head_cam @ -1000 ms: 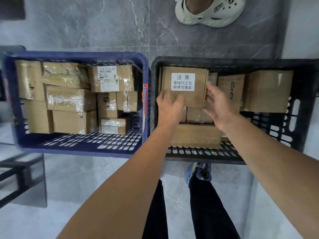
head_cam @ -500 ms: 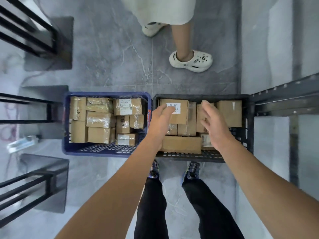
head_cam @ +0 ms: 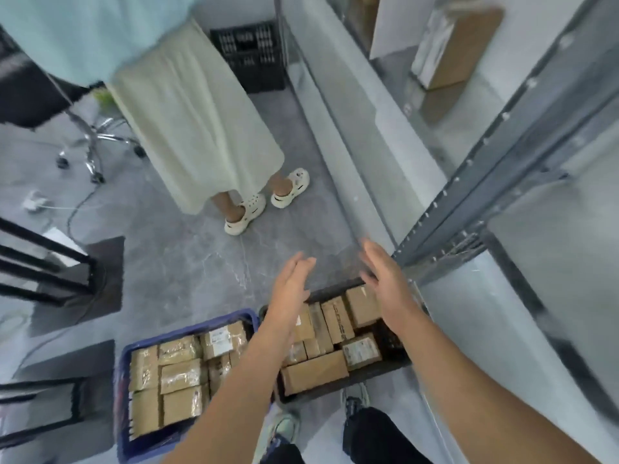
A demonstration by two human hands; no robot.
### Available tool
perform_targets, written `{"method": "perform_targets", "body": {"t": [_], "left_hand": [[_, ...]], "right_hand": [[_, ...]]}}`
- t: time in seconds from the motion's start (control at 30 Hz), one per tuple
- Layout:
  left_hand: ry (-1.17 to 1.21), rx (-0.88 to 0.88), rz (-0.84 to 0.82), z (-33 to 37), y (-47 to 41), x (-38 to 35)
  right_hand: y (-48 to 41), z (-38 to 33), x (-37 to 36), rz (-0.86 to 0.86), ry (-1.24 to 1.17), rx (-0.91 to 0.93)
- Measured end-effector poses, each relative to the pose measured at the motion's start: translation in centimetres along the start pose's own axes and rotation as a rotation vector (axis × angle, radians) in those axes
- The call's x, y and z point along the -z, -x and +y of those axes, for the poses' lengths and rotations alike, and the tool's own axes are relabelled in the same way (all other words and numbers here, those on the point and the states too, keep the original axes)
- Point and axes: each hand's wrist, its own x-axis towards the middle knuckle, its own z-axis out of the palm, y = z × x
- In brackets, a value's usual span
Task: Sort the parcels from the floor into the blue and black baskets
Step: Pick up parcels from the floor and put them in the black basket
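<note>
The blue basket point(head_cam: 187, 329) sits on the floor at lower left, packed with several brown, tape-wrapped parcels point(head_cam: 182, 375). Beside it on the right stands the black basket point(head_cam: 338, 289), also holding several cardboard parcels point(head_cam: 315, 371). My left hand point(head_cam: 291, 288) hovers with straight fingers above the black basket's left end and holds nothing. Above that basket's far right corner my right hand point(head_cam: 385, 279) is raised, fingers straight, also holding nothing. Both hands are well above the parcels.
A person in a long pale skirt point(head_cam: 197, 128) and white clogs point(head_cam: 248, 212) stands just beyond the baskets. Grey metal shelving point(head_cam: 495, 182) runs along the right. Another black crate point(head_cam: 249, 55) stands at the back, black frames point(head_cam: 47, 262) at left, a chair base point(head_cam: 93, 145) far left.
Both hands have lifted off the labelled parcel in the black basket and risen, holding nothing. The view has swung upward and away, so the baskets now lie low in the frame.
</note>
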Motion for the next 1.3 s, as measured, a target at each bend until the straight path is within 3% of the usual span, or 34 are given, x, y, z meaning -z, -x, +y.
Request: {"method": "perform_targets", "body": {"t": [0.33, 0.67, 0.93, 1.3], "left_hand": [[-0.099, -0.168, -0.29, 9.0, 5.1, -2.7], [-0.33, -0.252, -0.692, 11.6, 13.3, -7.3], [-0.432, -0.26, -0.973, 9.0, 22.0, -13.0], [-0.527, -0.21, -1.234, -0.1, 38.5, -20.6]], "right_hand": [[9.9, -7.7, 1.0, 0.322, -0.145, 0.218], [22.6, -10.1, 2.0, 0.673, -0.269, 0.351], [33.7, -7.6, 5.6, 0.926, -0.352, 0.426], [51.9, 0.1, 10.8, 1.243, -0.435, 0.508]]}}
